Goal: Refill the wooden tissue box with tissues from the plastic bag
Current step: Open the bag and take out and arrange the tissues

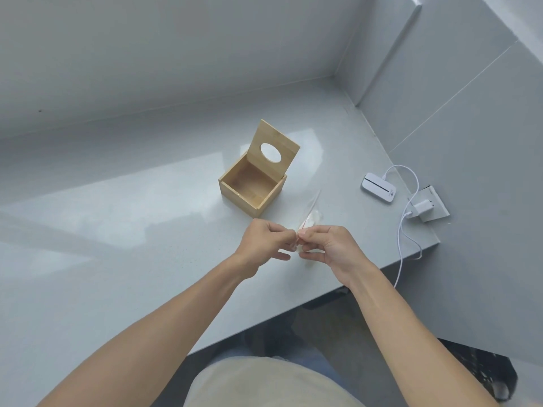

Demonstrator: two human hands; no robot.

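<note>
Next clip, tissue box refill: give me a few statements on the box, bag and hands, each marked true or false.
1. The wooden tissue box has its lid raised. True.
2. Tissues already fill the box. False: its inside is bare wood.
3. Both hands pinch the plastic bag: left hand, right hand. True.
4. The bag lies inside the box. False: it is held in front of the box, nearer the person.

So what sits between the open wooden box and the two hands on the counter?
In the head view, only the clear plastic bag, pinched at its near end by the left hand and right hand, stretches toward the wooden box.
</note>
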